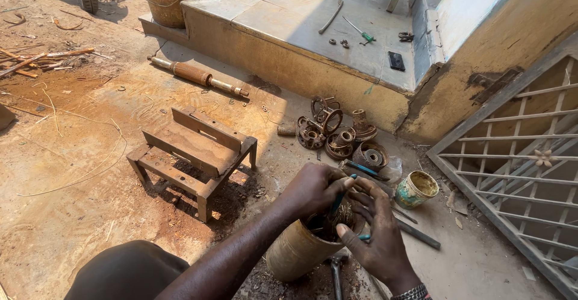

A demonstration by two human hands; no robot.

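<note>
One rusty motor housing lay tilted, open end up-right; left hand gripped a teal-handled tool, right hand clasped its rim.

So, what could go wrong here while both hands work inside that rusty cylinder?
1. The left hand and right hand are bare and press into the open end of the rusty cylinder; a sharp edge could cut a finger.
2. The cylinder leans on the ground, held only by the hands, so it might roll or tip.
3. Loose rusty parts and a small tin lie close by; an elbow could knock them over.
</note>
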